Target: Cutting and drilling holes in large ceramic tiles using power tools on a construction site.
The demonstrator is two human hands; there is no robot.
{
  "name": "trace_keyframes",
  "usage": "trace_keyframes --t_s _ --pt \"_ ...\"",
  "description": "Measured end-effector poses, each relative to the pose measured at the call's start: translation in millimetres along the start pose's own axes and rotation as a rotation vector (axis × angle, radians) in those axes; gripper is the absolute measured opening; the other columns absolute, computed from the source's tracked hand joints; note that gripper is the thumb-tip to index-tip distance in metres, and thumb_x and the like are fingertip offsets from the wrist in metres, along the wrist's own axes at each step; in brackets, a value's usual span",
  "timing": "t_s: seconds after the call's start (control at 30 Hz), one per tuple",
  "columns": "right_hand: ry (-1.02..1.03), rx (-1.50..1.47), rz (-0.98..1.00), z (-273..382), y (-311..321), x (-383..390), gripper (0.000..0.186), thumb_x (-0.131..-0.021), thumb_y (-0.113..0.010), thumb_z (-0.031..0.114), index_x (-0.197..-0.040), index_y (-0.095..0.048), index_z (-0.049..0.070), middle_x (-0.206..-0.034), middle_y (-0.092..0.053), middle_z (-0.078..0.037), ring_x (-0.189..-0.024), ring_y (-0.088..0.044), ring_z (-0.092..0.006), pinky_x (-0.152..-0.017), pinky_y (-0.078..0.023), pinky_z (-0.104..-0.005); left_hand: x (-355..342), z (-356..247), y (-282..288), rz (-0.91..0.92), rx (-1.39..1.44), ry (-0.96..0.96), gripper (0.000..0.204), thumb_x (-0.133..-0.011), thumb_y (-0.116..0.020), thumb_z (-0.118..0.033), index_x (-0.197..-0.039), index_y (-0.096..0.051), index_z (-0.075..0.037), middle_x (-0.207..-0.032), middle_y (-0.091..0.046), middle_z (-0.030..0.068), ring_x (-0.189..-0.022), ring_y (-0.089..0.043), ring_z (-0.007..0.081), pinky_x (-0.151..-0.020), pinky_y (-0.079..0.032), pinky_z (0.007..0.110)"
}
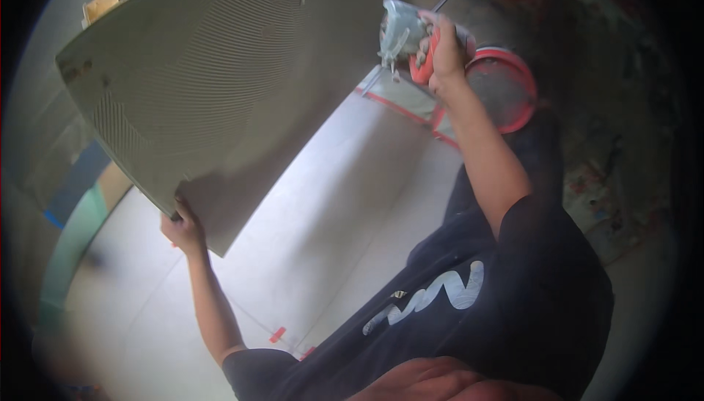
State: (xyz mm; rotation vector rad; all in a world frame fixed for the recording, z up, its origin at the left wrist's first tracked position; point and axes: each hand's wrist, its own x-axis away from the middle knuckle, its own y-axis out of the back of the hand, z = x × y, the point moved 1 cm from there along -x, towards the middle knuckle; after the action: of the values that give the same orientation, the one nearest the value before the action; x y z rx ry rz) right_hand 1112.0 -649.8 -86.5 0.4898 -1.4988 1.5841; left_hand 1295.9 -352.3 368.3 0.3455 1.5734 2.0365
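Note:
A large tile (315,49) is propped at a slant in front of me, its facing side coated in grey-brown mortar with combed ridges over part of it. At its near left edge, my left hand (185,231) grips the rim, thumb over the coated side. Raised beyond the tile's right side, my right hand (446,53) is closed round the red handle of a trowel (403,28). Wet grey mortar covers the trowel's blade. The trowel is apart from the tile, and its exact outline is blurred.
A bucket with a red rim (529,100) stands just beyond my right forearm. Pale laid tiles (330,196) stretch under and beside the slanted tile, with red spacers (277,335) at a joint. A green strip (77,236) curves along the left.

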Motion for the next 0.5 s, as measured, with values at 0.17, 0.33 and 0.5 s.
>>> trace_keyframes --t_s 0.17,0.33,0.5 --pt "-0.069 0.199 -0.219 15 12 7 0.04 -0.103 -0.048 0.052 -0.102 -0.062 0.015 -0.066 -0.048 0.001 -0.05 -0.045 -0.0137 -0.046 -0.041 -0.0306 -9 38 -30 -0.01 0.16 0.133 0.031 -0.102 -0.065 -0.027 -0.112 -0.071 0.002 -0.085 -0.075 0.0158 -0.074 -0.072 0.0215 -0.069 -0.054 0.034" --pt "-0.108 0.368 -0.179 33 5 9 0.043 -0.1 -0.049 0.058 -0.092 -0.056 0.015 -0.073 -0.052 0.0 -0.06 -0.052 -0.0137 -0.052 -0.045 -0.0354 0 89 -26 -0.024 0.169 0.288 0.035 -0.1 -0.07 -0.032 -0.117 -0.071 -0.002 -0.082 -0.073 0.014 -0.07 -0.063 0.0132 -0.068 -0.052 0.03" --pt "-0.267 0.513 -0.313 18 4 -9 0.047 -0.101 -0.037 0.059 -0.1 -0.057 0.017 -0.086 -0.058 -0.004 -0.075 -0.057 -0.0218 -0.067 -0.05 -0.0478 39 120 -37 0.112 0.205 0.414 0.039 -0.095 -0.076 -0.037 -0.116 -0.073 -0.005 -0.083 -0.074 0.013 -0.068 -0.063 0.0136 -0.067 -0.051 0.03"
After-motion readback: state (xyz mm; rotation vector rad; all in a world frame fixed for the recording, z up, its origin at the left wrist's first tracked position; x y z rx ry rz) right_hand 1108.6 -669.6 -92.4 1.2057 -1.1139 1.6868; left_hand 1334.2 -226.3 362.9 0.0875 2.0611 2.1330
